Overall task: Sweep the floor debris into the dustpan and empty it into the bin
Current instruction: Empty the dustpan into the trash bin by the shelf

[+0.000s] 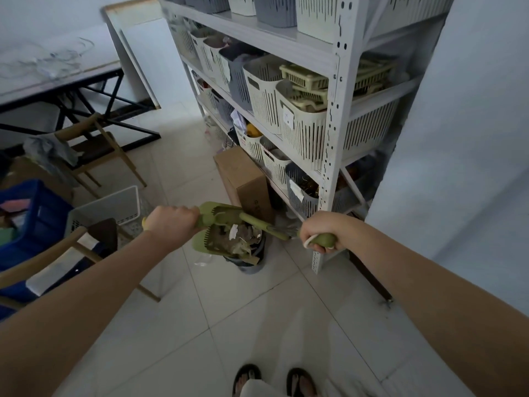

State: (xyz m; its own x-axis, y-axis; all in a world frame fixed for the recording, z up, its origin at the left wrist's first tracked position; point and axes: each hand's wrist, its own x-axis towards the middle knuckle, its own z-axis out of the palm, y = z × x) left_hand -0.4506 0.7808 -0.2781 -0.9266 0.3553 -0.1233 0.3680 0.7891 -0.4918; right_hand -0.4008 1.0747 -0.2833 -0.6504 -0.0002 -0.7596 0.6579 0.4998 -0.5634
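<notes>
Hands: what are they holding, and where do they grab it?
The left hand grips the green dustpan by its handle. The right hand grips the green broom at the end of its handle.

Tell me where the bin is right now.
In the head view the bin stands on the floor near centre, mostly hidden under the dustpan, with the cardboard box behind it and the shelf post to its right.

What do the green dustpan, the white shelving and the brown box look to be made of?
Dustpan: probably plastic, matte olive green, with moulded comb teeth.
Shelving: seemingly painted metal, white, with punched holes down its upright.
Box: cardboard, dull brown, with folded edges.
</notes>
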